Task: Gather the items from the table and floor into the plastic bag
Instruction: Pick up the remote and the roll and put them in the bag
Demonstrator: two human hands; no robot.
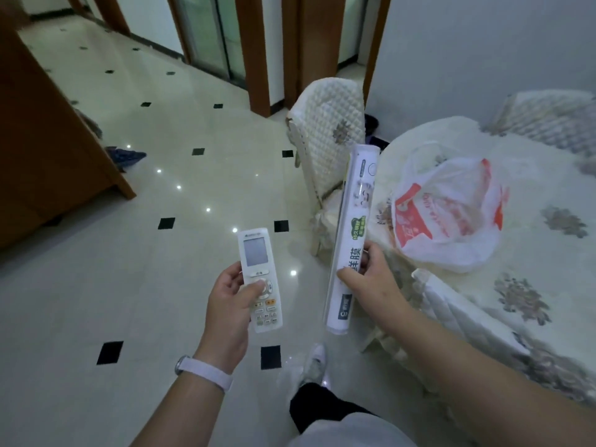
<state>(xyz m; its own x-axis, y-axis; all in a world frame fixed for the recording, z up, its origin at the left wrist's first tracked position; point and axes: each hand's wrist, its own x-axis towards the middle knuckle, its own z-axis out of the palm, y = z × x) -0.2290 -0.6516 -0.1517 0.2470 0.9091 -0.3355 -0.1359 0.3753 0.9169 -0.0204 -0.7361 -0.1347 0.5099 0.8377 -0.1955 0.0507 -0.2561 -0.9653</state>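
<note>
My left hand (229, 300) grips a white remote control (260, 279) with a grey screen and orange buttons, held upright over the tiled floor. My right hand (367, 277) holds a long white cling-film box (354, 221) near its lower end, its top tilted toward the table. A white plastic bag (448, 214) with red print lies crumpled on the table (532, 262), just right of the box. The bag's mouth faces up and away; its inside is hidden.
The table has a cream floral cloth. A quilted white chair (325, 140) stands at its left end, another chair back (458, 314) at the near edge. A wooden cabinet (48, 150) stands at left with a dark cloth (124, 155) beside it on the floor. My foot (314, 366) is below.
</note>
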